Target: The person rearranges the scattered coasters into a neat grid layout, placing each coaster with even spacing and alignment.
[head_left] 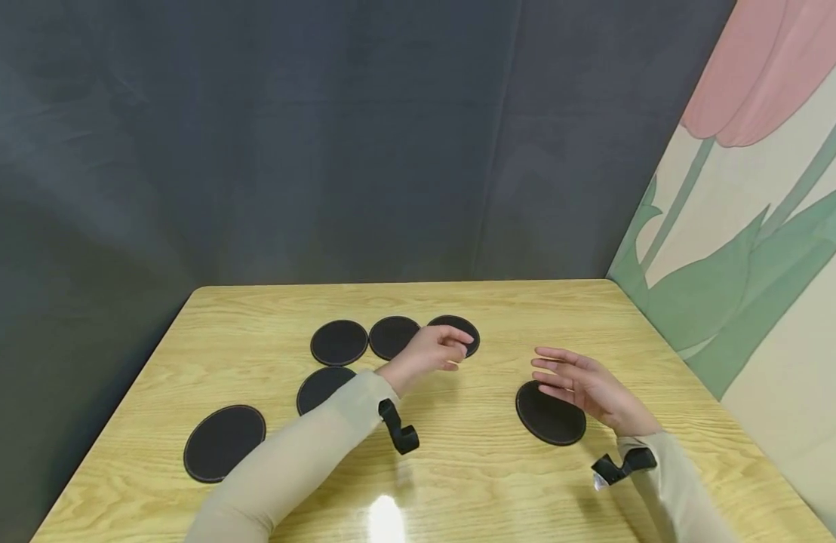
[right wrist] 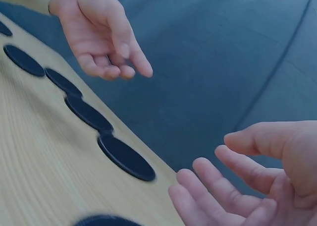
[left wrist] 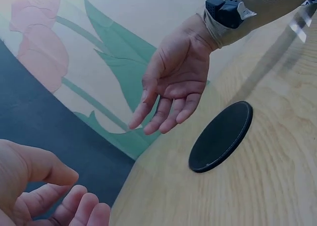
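Three black discs [head_left: 393, 336] lie in a row at the far side of the table [head_left: 499, 483]. The left hand [head_left: 433, 350] hangs loose and empty over the row's right end. The right hand [head_left: 584, 385], fingers spread, holds nothing above the near right disc [head_left: 548, 417]. That one and two discs on the left [head_left: 224, 441] look not yet lined up.

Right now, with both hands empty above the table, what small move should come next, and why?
Probably lower the right hand onto the lone black disc just beneath it. That hand hovers open, holding nothing, and this disc lies apart from the row of three discs beside the left hand, which also holds nothing.
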`<state>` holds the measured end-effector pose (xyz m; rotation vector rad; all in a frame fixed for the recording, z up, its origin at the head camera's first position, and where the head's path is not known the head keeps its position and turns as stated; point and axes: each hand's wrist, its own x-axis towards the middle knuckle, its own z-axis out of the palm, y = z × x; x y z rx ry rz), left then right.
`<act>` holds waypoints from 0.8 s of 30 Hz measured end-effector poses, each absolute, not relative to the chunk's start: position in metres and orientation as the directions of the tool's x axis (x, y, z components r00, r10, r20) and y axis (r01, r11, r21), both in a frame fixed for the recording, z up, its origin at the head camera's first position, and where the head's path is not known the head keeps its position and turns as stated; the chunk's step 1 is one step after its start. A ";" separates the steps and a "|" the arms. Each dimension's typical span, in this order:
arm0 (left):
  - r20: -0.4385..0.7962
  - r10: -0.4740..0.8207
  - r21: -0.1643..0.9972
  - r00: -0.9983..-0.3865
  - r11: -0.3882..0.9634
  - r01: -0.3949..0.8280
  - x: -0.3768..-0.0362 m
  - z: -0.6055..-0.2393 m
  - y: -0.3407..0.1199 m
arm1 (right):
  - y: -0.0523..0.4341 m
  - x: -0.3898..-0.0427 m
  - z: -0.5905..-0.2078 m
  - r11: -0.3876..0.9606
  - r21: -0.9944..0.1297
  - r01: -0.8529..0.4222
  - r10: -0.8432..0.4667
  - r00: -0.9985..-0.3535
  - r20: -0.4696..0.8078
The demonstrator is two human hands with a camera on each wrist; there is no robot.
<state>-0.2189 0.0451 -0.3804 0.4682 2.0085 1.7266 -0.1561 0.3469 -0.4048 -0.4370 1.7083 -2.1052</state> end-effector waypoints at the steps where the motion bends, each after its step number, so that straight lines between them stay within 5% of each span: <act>1: -0.116 0.528 0.987 -0.842 0.159 -0.036 -0.218 -0.382 0.049 | 0.352 -0.155 -0.406 -0.171 -0.981 0.097 -0.485 -0.875 -0.002; 13: -0.152 0.532 0.988 -0.833 0.109 -0.111 -0.208 -0.404 0.092 | 0.392 -0.144 -0.414 -0.118 -0.991 0.054 -0.455 -0.890 0.006; 24: -0.228 0.539 0.972 -0.811 0.170 -0.160 -0.196 -0.425 0.114 | 0.405 -0.132 -0.416 0.054 -0.984 0.169 -0.262 -0.949 -0.177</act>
